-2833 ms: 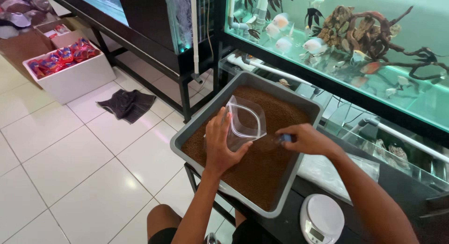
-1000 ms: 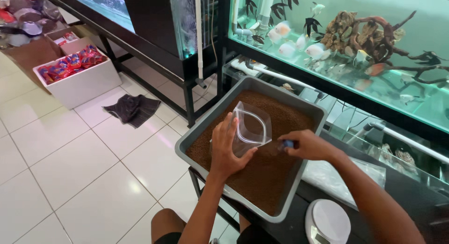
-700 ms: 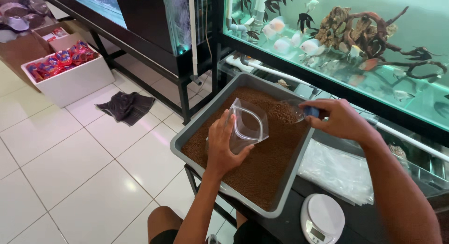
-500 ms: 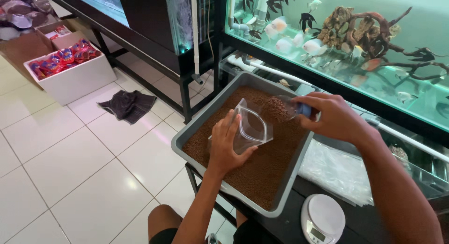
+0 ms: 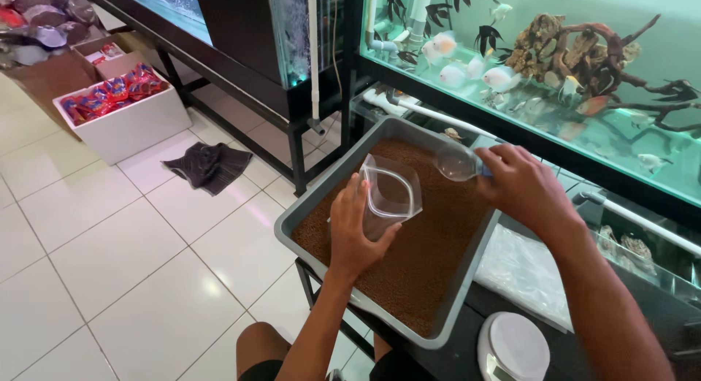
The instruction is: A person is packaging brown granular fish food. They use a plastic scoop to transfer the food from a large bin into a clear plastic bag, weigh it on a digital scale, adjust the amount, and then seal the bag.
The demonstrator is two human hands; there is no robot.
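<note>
A grey tray (image 5: 298, 219) full of fine brown pellets (image 5: 423, 257) rests on a dark stand in front of me. My left hand (image 5: 355, 231) holds a small clear plastic bag (image 5: 392, 195) open and upright above the pellets. My right hand (image 5: 522, 187) grips a clear scoop (image 5: 456, 162) with a blue handle, raised just right of the bag's mouth. The scoop looks empty.
A fish tank (image 5: 555, 74) with driftwood and pale fish runs behind the tray. A white round scale (image 5: 512, 347) and a clear plastic sheet (image 5: 526, 271) lie right of the tray. On the tiled floor lie a dark cloth (image 5: 209, 165) and a white box of red packets (image 5: 120, 111).
My right hand lifted the scoop from the pellets up to the bag's right side; the pellets seen in it half a second ago are gone. The left hand kept holding the bag.
</note>
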